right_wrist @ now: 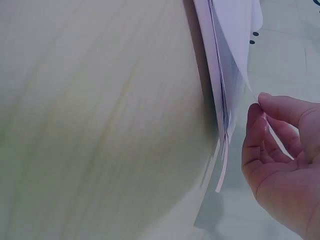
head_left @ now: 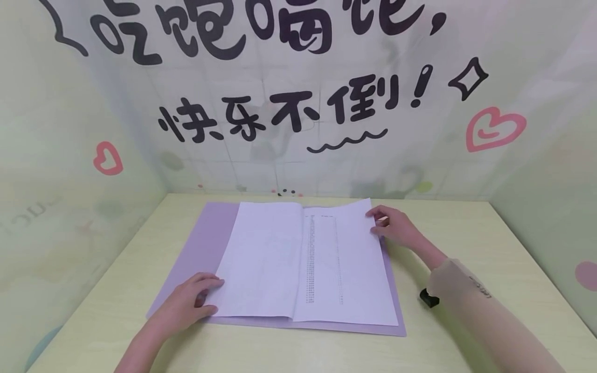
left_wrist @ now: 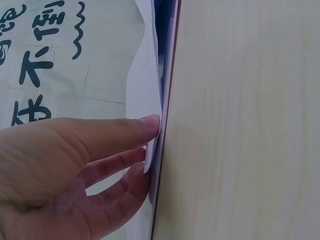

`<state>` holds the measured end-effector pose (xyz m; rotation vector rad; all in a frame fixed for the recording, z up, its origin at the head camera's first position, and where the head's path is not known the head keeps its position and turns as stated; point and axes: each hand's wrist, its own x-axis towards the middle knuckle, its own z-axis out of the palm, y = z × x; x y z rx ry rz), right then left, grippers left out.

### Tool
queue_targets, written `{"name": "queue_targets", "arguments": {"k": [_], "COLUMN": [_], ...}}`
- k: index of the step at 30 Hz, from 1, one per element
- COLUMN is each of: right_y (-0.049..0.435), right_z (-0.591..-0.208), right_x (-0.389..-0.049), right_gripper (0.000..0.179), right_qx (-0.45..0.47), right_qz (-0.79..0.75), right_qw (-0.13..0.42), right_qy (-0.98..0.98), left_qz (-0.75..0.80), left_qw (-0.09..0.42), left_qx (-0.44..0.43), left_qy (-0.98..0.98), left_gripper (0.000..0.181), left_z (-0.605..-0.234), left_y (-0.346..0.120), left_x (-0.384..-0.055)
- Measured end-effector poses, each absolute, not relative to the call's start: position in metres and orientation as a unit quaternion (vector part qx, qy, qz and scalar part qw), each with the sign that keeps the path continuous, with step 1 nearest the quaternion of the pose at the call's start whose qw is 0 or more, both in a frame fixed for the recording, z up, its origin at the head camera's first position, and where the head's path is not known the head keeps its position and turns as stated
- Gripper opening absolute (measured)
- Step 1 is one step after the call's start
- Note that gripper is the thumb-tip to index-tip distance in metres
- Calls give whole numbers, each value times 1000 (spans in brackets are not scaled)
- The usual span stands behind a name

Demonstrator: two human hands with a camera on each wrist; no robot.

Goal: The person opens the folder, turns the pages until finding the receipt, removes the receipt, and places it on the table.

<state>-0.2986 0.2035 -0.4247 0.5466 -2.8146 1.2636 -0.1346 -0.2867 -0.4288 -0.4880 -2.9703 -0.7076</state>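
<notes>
A lilac folder [head_left: 210, 233] lies spread on the table with white pages inside. At the lower left, my left hand [head_left: 182, 305] grips the outer edge of the left-hand page [head_left: 261, 259]; its thumb [left_wrist: 135, 129] overlaps that edge in the left wrist view. My right hand [head_left: 396, 228] pinches the right-hand page [head_left: 359, 269] near its upper outer corner, between thumb and forefinger. This page bears columns of small print and its corner is raised. More sheets [right_wrist: 227, 90] show beneath the lifted one in the right wrist view.
The pale wood-look table [head_left: 448, 223] meets a back wall [head_left: 224, 171] covered with a sheet of large black lettering and pink hearts. Side walls stand left and right. A small black object [head_left: 429, 298] shows under the right sleeve [head_left: 485, 311].
</notes>
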Motion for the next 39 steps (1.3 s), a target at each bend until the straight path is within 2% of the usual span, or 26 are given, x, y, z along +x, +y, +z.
{"name": "queue_targets", "arguments": {"k": [13,23,39], "right_y": [209,211,194], "right_z": [-398,-372,-340], "right_x": [-307,-317,-332], "right_gripper": [32,31,19], "right_qx": [217,255,287], "right_qz": [360,341,317], "right_qw": [-1,-38,-24], "right_qy": [-908,-904,-904], "left_qz": [-225,-235,-242], "left_qw": [29,14,7], "left_qx": [-161,-160,-161], "left_qy": [-961,-959,-957], "left_gripper": [49,48,49], "left_z": [-429,-430,-431], "left_y": [-287,-287,-289], "left_x": [-134,-136,-134]}}
